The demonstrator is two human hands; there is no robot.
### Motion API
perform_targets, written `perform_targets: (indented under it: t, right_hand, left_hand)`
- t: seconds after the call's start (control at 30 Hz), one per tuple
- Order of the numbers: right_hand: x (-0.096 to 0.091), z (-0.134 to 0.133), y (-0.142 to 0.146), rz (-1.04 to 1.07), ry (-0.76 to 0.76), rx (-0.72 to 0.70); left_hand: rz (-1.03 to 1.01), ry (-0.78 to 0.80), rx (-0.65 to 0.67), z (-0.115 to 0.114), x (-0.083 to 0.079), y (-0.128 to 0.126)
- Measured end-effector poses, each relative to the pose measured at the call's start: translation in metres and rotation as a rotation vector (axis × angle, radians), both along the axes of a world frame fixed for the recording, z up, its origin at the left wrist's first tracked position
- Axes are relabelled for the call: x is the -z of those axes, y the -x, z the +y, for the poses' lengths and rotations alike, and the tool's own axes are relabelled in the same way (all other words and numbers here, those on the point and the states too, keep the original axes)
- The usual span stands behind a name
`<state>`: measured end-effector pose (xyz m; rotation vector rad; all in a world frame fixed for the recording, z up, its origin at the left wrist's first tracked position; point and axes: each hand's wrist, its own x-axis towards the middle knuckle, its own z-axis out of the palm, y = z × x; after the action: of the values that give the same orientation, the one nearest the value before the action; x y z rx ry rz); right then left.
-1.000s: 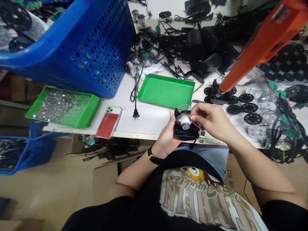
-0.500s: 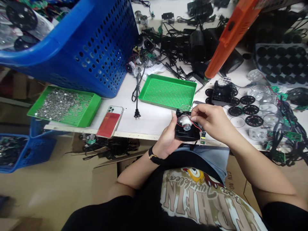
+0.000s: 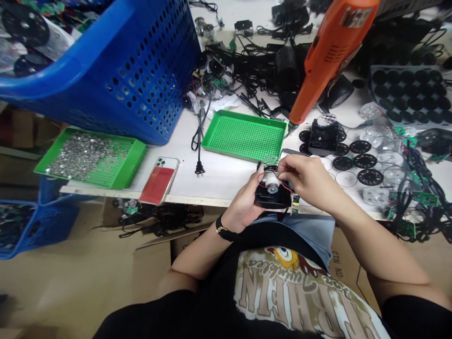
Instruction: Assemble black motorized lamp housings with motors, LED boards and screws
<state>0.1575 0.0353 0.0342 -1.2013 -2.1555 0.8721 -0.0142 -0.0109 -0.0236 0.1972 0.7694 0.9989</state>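
We cradle a black plastic housing (image 3: 271, 200) in our left hand (image 3: 243, 203), whose fingers (image 3: 257, 184) curl closed around its side, holding it just over the front edge of the worktop (image 3: 219, 181). A smooth, silvery round motor (image 3: 270, 180) sits in the housing. Our right hand (image 3: 307, 179) reaches over it, and its fingers (image 3: 286, 165) pinch closed at a thin red wire (image 3: 285, 185). A small circuit board (image 3: 295, 202) hangs just beside the housing. Nearby lie a shallow green mesh tray (image 3: 243, 134), flat black discs (image 3: 360, 147), clear round lids (image 3: 384, 161) and a glossy orange heat gun (image 3: 328, 61).
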Motion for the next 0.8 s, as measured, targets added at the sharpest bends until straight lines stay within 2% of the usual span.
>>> perform_targets:
  t: [0.17,0.3,0.43,0.6,0.8]
  right_hand:
    - [0.002,-0.001,-0.001,-0.016,0.001,0.005]
    - [0.002,0.0,-0.002,0.002,-0.022,-0.003]
    - [-0.002,0.001,-0.003,-0.012,-0.032,-0.026]
    - [-0.005,0.001,-0.002,-0.019,-0.046,-0.049]
    - [-0.005,0.001,-0.002,-0.02,-0.053,-0.045]
  left_hand:
    - [0.019,-0.005,-0.01,-0.001,0.001,0.0]
    - [0.014,-0.009,-0.042,-0.003,-0.007,-0.002]
    - [0.009,-0.018,-0.013,-0.003,-0.015,-0.004]
    - [0.047,-0.041,-0.021,-0.005,-0.013,-0.004]
    - [-0.003,-0.039,0.01,-0.005,-0.015,-0.004]
